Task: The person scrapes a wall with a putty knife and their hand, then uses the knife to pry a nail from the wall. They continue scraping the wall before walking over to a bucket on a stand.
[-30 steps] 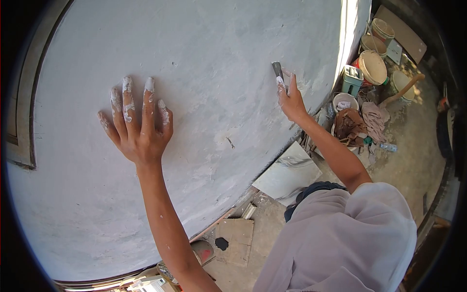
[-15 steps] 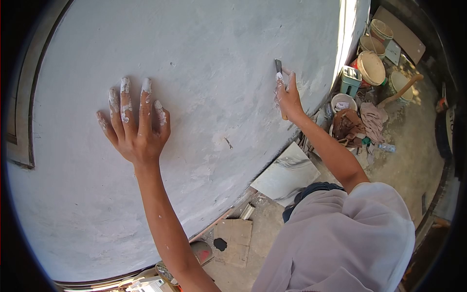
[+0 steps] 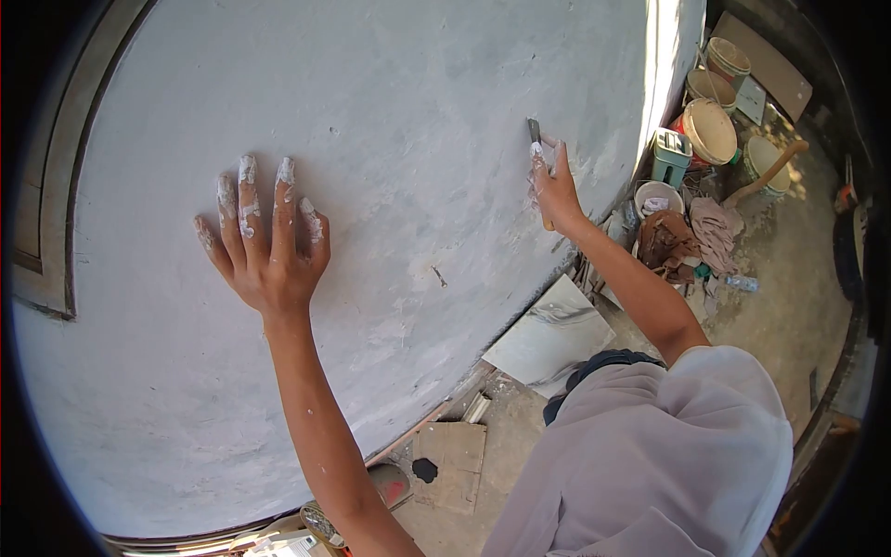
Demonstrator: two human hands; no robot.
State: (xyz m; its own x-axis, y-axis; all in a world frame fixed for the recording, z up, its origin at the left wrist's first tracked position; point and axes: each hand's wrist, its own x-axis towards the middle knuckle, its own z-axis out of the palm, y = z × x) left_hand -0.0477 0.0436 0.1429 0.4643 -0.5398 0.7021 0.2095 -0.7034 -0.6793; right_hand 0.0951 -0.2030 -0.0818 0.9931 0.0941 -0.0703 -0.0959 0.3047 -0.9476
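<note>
A grey-white plastered wall (image 3: 390, 111) with pale smears fills most of the view. Flat against it at the left lies my left hand (image 3: 274, 251), fingers spread and caked with white putty, holding nothing. My right hand (image 3: 557, 197), farther right, is wrapped round the handle of a putty knife (image 3: 535, 130); its dark blade points up at the wall surface, and white putty coats the part near the blade. Between the two hands and lower down, a small nail-like piece (image 3: 439, 277) sticks out of the wall.
Several buckets (image 3: 710, 130) and a green container (image 3: 670, 158) stand at the right near the wall's end, beside crumpled rags (image 3: 666, 239). A marbled tile (image 3: 549, 334) leans at the wall's foot. Cardboard (image 3: 455, 455) lies on the floor. A window frame (image 3: 60, 186) edges the left.
The whole view has shifted slightly, so the wall and both hands appear a little farther right and lower. Neither hand has visibly moved along the wall.
</note>
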